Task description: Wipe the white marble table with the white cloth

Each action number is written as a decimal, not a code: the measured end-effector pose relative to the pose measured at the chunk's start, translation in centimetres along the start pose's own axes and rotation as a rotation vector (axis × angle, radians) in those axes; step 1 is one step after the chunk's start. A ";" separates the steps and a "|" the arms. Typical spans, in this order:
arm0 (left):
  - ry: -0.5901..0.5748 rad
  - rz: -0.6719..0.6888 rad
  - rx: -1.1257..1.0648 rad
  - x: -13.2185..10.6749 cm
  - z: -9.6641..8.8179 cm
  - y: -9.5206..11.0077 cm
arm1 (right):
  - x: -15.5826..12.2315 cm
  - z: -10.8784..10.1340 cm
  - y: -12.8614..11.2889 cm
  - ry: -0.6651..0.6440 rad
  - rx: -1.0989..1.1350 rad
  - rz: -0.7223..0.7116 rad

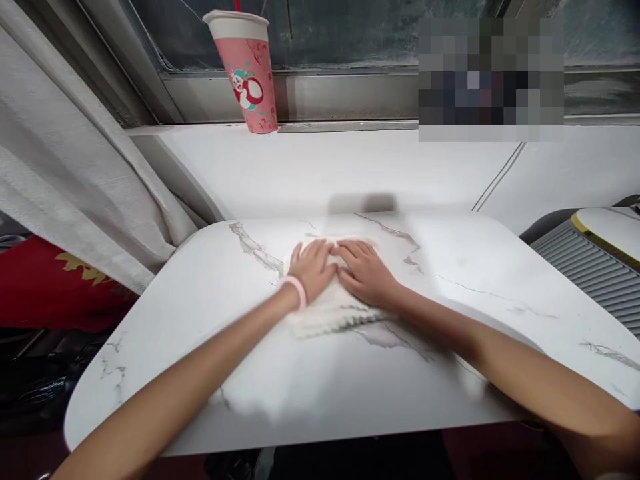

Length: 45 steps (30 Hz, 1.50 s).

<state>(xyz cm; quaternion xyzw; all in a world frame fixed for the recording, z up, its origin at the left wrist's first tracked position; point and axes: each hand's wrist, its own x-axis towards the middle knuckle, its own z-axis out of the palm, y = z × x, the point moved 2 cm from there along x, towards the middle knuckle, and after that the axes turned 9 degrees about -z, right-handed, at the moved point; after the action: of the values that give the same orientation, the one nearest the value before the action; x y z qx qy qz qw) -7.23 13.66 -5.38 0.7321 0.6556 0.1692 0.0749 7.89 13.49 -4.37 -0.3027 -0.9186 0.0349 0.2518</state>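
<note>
Under both palms a pale cloth (320,320) lies spread on the white marble-patterned table (200,293). My left hand (313,270), with a pink band (295,290) at the wrist, rests flat on the cloth's left part with its fingers stretched out. Pressed on the right part is my right hand (365,270), its fingers extended too and the thumb toward the left hand. The two hands nearly meet at the middle. The cloth's near edge looks wavy and slightly blurred; much of its middle is hidden by the hands.
A pink paper cup (253,83) with a red straw stands on the window ledge behind the table. A light curtain (85,133) hangs at the left, above a red fabric (60,287). At the right is a grey ribbed object (593,263). The table has rounded corners.
</note>
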 end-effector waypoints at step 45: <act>0.059 0.012 0.077 -7.9 0.2 4.5 | -6.3 -2.2 -3.4 0.002 0.000 -0.077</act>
<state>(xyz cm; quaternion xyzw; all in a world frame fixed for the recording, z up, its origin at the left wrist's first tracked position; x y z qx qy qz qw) -3.63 5.32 -5.30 0.7331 0.6591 0.1659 0.0260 11.50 6.95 -4.50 -0.2669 -0.9293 0.0250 0.2539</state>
